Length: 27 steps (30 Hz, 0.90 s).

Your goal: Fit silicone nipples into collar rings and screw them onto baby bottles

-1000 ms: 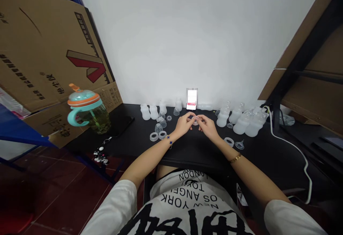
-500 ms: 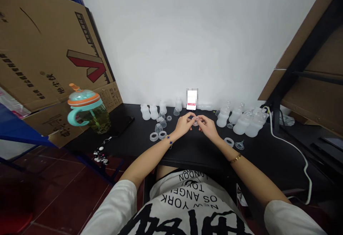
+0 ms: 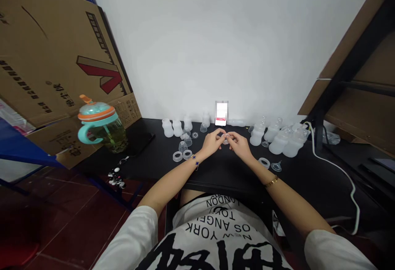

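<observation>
A small clear plastic piece [image 3: 226, 140], its exact shape too small to tell, sits pinched between the fingertips of your left hand [image 3: 212, 143] and right hand [image 3: 240, 146], over the black table [image 3: 222, 171]. Frosted baby bottles [image 3: 280, 142] stand beyond on both sides, with clear collar rings [image 3: 177, 156] nearby. Far left, a teal-lidded cup [image 3: 103, 118] holds greenish liquid [image 3: 109, 137].

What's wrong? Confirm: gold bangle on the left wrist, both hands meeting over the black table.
Wrong wrist: the gold bangle is on the right wrist, as the head view shows. The rest stands: the left hand and right hand meet over the black table.
</observation>
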Each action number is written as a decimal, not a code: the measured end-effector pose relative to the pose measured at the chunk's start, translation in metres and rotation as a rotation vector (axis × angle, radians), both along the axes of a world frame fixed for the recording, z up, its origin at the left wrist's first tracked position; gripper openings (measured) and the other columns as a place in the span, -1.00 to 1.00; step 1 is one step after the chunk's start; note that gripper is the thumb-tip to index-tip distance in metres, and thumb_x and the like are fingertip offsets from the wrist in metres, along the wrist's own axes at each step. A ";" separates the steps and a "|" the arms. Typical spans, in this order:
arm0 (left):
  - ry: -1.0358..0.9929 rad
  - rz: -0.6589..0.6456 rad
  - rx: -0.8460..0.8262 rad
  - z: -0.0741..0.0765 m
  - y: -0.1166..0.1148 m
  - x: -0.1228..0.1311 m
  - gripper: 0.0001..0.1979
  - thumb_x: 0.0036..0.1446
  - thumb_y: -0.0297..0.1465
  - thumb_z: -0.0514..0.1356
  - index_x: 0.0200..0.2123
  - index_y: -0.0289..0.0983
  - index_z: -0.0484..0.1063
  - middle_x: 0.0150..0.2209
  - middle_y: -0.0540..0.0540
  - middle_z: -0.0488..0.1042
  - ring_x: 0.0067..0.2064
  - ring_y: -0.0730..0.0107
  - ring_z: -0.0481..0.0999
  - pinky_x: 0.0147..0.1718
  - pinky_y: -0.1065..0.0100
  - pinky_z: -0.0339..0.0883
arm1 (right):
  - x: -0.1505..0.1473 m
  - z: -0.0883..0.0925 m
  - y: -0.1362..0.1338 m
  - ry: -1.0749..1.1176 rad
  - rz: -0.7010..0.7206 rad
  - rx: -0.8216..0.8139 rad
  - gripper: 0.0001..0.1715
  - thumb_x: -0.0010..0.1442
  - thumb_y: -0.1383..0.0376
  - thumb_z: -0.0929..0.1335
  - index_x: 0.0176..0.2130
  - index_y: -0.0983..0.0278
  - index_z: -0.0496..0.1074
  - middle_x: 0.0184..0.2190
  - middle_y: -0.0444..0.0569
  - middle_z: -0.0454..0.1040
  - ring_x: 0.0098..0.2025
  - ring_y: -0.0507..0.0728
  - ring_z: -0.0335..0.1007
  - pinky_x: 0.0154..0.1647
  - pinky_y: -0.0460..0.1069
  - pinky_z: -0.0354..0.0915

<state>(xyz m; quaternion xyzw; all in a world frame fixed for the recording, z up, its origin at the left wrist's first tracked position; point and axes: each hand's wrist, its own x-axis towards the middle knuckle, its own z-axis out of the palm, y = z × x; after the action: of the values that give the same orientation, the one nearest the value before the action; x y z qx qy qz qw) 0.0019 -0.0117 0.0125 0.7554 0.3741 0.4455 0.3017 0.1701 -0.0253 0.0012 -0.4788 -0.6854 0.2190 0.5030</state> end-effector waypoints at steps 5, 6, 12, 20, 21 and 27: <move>0.007 -0.001 -0.004 -0.001 0.001 -0.001 -0.77 0.28 -0.19 0.13 -0.15 -0.20 0.44 -0.56 0.11 0.48 -0.61 0.51 0.47 -0.50 0.49 0.24 | 0.000 0.000 0.001 -0.004 0.008 0.011 -0.60 0.25 -0.01 0.32 -0.19 0.25 0.52 -0.39 -0.05 0.58 -0.61 0.03 0.40 -0.57 -0.08 0.30; 0.007 0.000 -0.004 -0.001 0.000 -0.001 -0.77 0.28 -0.19 0.13 -0.15 -0.20 0.44 -0.57 0.11 0.47 -0.60 0.51 0.46 -0.50 0.49 0.25 | 0.000 0.000 0.001 -0.002 0.006 0.010 -0.60 0.25 0.00 0.32 -0.19 0.25 0.52 -0.39 -0.05 0.58 -0.61 0.03 0.40 -0.57 -0.08 0.30; -0.001 -0.004 -0.008 0.001 -0.001 0.000 -0.77 0.28 -0.19 0.13 -0.16 -0.21 0.44 -0.58 0.11 0.45 -0.61 0.51 0.46 -0.51 0.49 0.24 | 0.000 0.000 0.000 -0.006 0.010 0.005 -0.63 0.25 0.03 0.32 -0.19 0.25 0.51 -0.41 -0.07 0.57 -0.61 0.03 0.40 -0.55 -0.07 0.30; 0.036 0.011 -0.001 0.001 -0.001 0.000 -0.78 0.28 -0.21 0.13 -0.16 -0.20 0.45 -0.58 0.12 0.45 -0.61 0.51 0.45 -0.49 0.49 0.25 | 0.003 -0.002 0.003 -0.031 0.003 0.002 -0.64 0.25 0.04 0.33 -0.16 0.24 0.54 -0.46 -0.09 0.56 -0.62 0.04 0.40 -0.52 -0.06 0.32; 0.040 0.009 0.003 0.001 -0.001 0.000 -0.79 0.28 -0.21 0.12 -0.16 -0.20 0.44 -0.58 0.12 0.45 -0.61 0.50 0.45 -0.49 0.49 0.25 | 0.003 -0.002 0.002 -0.030 0.002 -0.001 -0.64 0.25 0.04 0.33 -0.17 0.24 0.54 -0.47 -0.10 0.56 -0.62 0.05 0.40 -0.52 -0.06 0.32; 0.067 0.050 0.040 -0.003 -0.001 0.000 -0.79 0.31 -0.22 0.10 -0.12 -0.18 0.42 -0.56 0.11 0.48 -0.58 0.46 0.48 -0.48 0.47 0.25 | 0.001 0.001 -0.001 0.017 0.016 -0.024 -0.66 0.24 0.07 0.32 -0.17 0.24 0.52 -0.43 -0.09 0.55 -0.61 0.04 0.39 -0.56 -0.07 0.29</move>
<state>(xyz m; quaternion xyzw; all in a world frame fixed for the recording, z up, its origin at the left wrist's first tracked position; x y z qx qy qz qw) 0.0023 -0.0131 0.0100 0.7661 0.3937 0.4350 0.2625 0.1714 -0.0261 0.0023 -0.4776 -0.6823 0.2350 0.5012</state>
